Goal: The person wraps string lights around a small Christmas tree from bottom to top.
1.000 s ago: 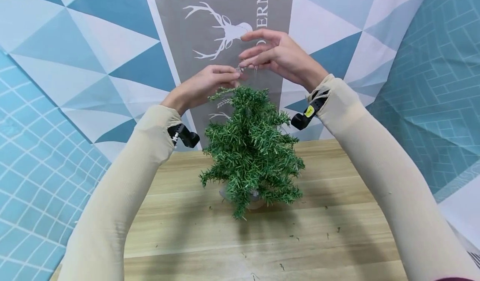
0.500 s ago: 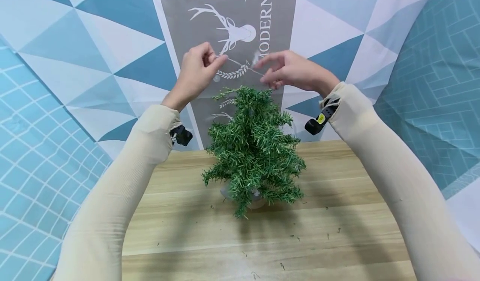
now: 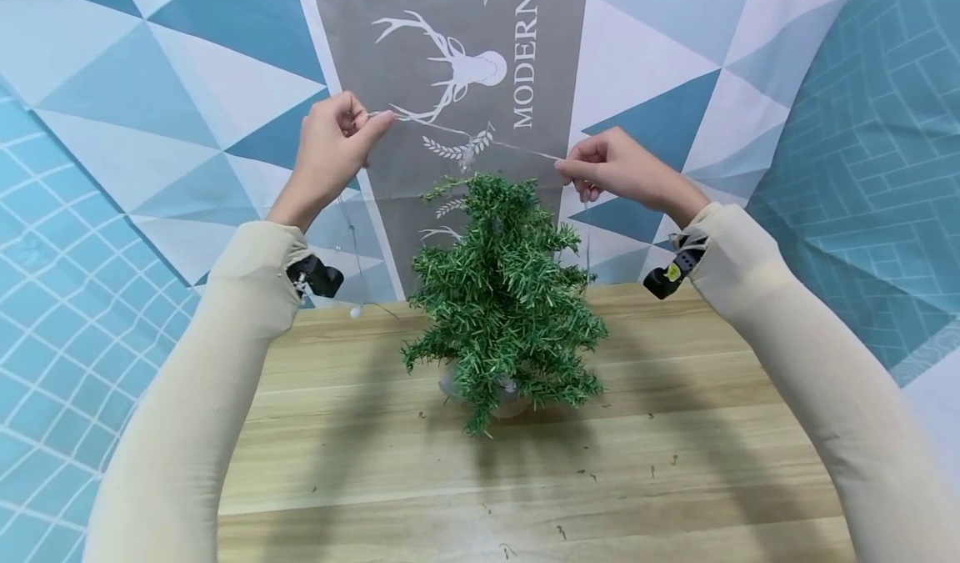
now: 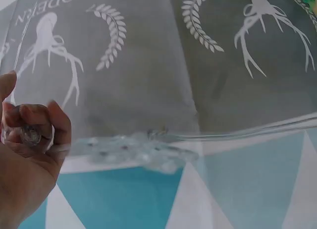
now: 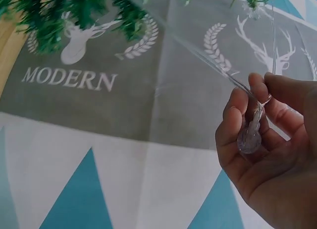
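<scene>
A small green artificial Christmas tree (image 3: pixel 506 296) stands on the wooden table. Above its top, a thin clear string of lights (image 3: pixel 525 149) stretches between both hands, with a clear ornament-like piece (image 3: pixel 468 153) at mid-span. The left hand (image 3: pixel 330 142) pinches the string's left part between thumb and fingers; a clear bulb (image 4: pixel 31 135) sits by its curled fingers. On the other side the right hand (image 3: pixel 618 167) pinches the wire, and a round clear bulb (image 5: pixel 249 141) lies against its fingers. In the left wrist view a blurred clear piece (image 4: pixel 143 152) hangs close to the camera.
From the left hand, loose wire drops to the table behind, where a small white bulb (image 3: pixel 356 312) lies. Bits of green needle litter the wooden table (image 3: pixel 420 496). A patterned cloth (image 3: pixel 442 12) hangs close behind the tree.
Both hands have moved apart, the left to the left and the right to the right and downward. The string of lights between them is now drawn out nearly straight.
</scene>
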A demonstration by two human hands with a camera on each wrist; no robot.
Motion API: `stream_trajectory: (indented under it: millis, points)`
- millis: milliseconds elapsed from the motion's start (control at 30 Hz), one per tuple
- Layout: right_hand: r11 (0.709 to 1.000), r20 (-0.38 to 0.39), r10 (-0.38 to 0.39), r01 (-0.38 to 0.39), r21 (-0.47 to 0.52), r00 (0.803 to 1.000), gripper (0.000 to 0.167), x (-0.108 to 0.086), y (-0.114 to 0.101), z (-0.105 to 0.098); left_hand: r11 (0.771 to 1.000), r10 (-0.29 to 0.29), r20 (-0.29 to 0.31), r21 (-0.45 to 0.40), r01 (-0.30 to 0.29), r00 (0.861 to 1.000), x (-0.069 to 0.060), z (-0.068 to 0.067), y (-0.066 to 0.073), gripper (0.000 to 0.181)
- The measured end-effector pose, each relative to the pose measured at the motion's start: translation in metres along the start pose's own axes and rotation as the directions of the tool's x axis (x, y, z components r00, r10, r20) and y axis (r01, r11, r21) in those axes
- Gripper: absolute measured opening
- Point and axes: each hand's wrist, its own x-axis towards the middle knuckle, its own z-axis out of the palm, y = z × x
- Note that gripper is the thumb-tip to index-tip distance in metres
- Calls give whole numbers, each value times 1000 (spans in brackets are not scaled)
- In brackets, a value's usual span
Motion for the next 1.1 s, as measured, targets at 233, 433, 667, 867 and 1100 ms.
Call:
stream_trajectory:
  millis: [233,433,667,867,1100]
  points:
    - [998,-14,10,-10,-57,1000,42,-19,22,-2,997,-62,199,-21,68,978,-10,-3,-14,30]
    - [995,13,76,-77,69,997,44,-45,44,-8,989,-78,283,-100,110,956,-19,3,-17,22]
    - [959,-88,64,-85,-269,994,17,-64,57,4,985,-41,263,174,-6,964,-27,24,-25,25]
    - [961,-110,72,-98,-259,991,8,-68,67,22,944,-35,237,328,-46,971,-38,29,-40,27]
    - [990,-58,84,-90,-107,995,21,-69,81,38,862,-75,202,505,-37,977,-57,15,-60,39]
